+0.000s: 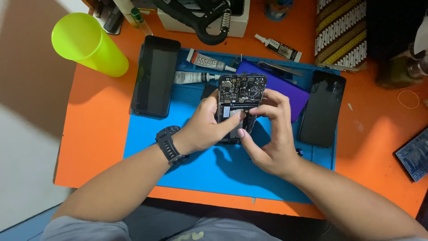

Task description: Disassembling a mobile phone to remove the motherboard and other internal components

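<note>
Opened phone (240,100) with its back off sits dead centre of the frame, held just above the blue work mat (187,165), circuit board and shiny metal shields all exposed. Your left hand (203,129) is wrapped around its left edge, thumb lying across the lower middle. Your right hand (269,134) cups the right edge, with the fingertips pinched down on something small near the middle of the board; can't tell what.

Handling-wise, I'd say it's light and stiff but pretty fragile like this: bare board, thin connectors, glass on the underside. Grab it by the frame edges like you're doing, not by the board.

Around it:
- purple back cover (285,87), smooth plastic, tucked behind to the right
- metal tweezers (278,68) lying on top of that cover
- two squeezed glue tubes (207,61) at the upper part of the mat
- a dark phone (155,76) flat at left, glossy slab, and another dark phone (322,109) at right with a scuffed-looking surface
- a third glue tube (280,48) on the orange table (93,134)
- lime green plastic cup (87,43) tipped on its side, upper left
- black watch (169,145) on your left wrist, chunky rubbery strap
</note>
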